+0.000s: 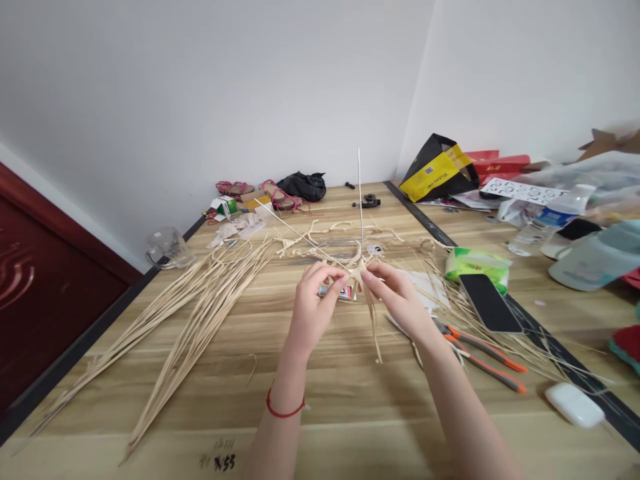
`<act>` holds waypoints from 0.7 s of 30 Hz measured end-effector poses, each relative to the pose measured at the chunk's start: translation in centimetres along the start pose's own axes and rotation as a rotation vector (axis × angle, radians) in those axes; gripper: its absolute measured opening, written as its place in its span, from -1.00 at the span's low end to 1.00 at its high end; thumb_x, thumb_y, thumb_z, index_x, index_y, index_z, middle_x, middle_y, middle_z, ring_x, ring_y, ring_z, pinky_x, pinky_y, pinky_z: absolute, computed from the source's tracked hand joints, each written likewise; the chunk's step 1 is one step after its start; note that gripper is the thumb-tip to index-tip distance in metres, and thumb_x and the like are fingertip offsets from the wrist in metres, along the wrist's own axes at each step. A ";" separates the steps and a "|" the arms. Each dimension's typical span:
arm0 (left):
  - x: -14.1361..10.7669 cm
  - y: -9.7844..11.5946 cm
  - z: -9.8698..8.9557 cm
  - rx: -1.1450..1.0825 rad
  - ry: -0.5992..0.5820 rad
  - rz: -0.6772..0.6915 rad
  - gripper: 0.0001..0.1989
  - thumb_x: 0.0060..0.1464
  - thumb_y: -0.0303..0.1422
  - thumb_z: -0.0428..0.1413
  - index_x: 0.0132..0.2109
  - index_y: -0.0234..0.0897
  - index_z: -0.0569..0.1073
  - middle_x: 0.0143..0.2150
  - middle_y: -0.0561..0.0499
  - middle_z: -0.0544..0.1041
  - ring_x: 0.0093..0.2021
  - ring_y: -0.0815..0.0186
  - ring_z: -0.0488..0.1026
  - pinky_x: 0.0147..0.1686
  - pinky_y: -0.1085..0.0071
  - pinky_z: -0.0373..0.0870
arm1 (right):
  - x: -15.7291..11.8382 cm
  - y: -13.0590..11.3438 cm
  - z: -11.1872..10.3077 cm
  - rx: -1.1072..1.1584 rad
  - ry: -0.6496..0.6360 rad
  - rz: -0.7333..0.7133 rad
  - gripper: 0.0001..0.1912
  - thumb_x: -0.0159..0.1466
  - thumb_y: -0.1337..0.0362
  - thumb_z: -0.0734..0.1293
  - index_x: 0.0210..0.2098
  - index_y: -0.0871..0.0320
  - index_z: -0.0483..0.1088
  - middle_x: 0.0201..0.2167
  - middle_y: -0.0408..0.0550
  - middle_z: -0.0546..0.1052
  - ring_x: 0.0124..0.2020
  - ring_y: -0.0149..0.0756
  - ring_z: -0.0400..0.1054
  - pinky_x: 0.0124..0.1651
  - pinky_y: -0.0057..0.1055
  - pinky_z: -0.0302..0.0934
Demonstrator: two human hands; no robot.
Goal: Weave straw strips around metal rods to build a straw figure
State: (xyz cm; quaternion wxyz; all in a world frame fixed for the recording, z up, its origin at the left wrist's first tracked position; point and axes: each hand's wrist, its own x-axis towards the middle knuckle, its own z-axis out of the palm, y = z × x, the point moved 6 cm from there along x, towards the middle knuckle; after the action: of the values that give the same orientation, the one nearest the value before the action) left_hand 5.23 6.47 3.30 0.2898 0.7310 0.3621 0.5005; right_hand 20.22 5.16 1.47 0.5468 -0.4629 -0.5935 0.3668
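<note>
A small woven piece of pale strips (357, 272) is held up between my two hands over the middle of the table. My left hand (317, 299) pinches its left side, and my right hand (395, 293) pinches its right side. Two thin straight rods stick out of it, one upright (360, 193) and one slanting up to the left (295, 231). Loose strip ends (373, 320) hang below. Behind my fingers lies a small tube (345, 292), partly hidden.
Bundles of long pale strips (200, 313) lie at left, near a glass mug (169, 248). Orange-handled pliers (485, 353), a phone (490, 303), a green tissue pack (477, 267) and a white case (575, 405) are at right. A bottle (553, 219) stands farther right.
</note>
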 end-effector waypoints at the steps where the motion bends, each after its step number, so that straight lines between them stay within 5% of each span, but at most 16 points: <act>1: 0.0 -0.1 0.1 -0.005 -0.003 -0.013 -0.87 0.18 -0.31 0.09 -0.30 -0.22 0.48 -0.32 0.01 0.47 -0.23 0.26 0.35 -0.14 0.36 0.27 | 0.0 0.0 0.0 -0.002 0.012 -0.004 -0.71 0.27 0.04 0.28 -0.38 0.14 0.39 -0.45 -0.12 0.40 -0.43 -0.35 0.27 -0.39 -0.44 0.20; 7: -0.1 -0.6 0.4 -0.111 -0.036 -0.120 -0.79 0.23 -0.24 0.04 -0.22 -0.24 0.52 -0.27 -0.03 0.51 -0.18 0.25 0.43 -0.09 0.36 0.30 | 0.2 0.2 -0.3 -0.011 0.058 -0.034 -0.70 0.30 0.04 0.25 -0.28 0.15 0.41 -0.43 -0.09 0.46 -0.48 -0.37 0.26 -0.45 -0.45 0.16; 10: -0.2 -0.6 0.3 -0.143 -0.051 -0.166 -0.72 0.27 -0.22 -0.02 -0.13 -0.25 0.52 -0.28 -0.02 0.53 -0.16 0.27 0.45 -0.06 0.38 0.30 | 0.2 0.6 -1.0 -0.007 0.099 -0.006 -0.61 0.33 0.01 0.20 -0.41 0.17 0.41 -0.54 -0.12 0.42 -0.58 -0.44 0.14 -0.53 -0.47 0.05; 15: -0.3 -0.4 0.2 -0.114 -0.046 -0.169 -0.80 0.24 -0.27 0.03 -0.16 -0.25 0.50 -0.28 0.00 0.53 -0.17 0.30 0.48 -0.08 0.40 0.33 | 0.1 1.9 -1.9 0.180 0.162 0.137 -0.62 0.26 -0.04 0.28 -0.42 0.15 0.46 -0.58 -0.15 0.37 -0.63 -0.46 0.11 -0.60 -0.49 -0.04; 21: -0.6 0.4 1.0 -0.054 -0.055 -0.100 -0.86 0.21 -0.31 0.06 -0.24 -0.25 0.49 -0.28 -0.01 0.54 -0.21 0.31 0.48 -0.14 0.38 0.37 | -0.1 2.2 -1.3 0.410 0.085 0.309 -0.65 0.17 -0.03 0.35 -0.39 0.15 0.51 -0.58 -0.16 0.35 -0.63 -0.48 0.08 -0.62 -0.50 -0.05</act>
State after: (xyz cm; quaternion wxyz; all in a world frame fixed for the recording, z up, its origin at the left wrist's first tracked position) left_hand 6.13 5.72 2.98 0.3440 0.7173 0.3765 0.4748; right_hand 21.87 5.63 -0.44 0.5911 -0.4425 -0.4054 0.5388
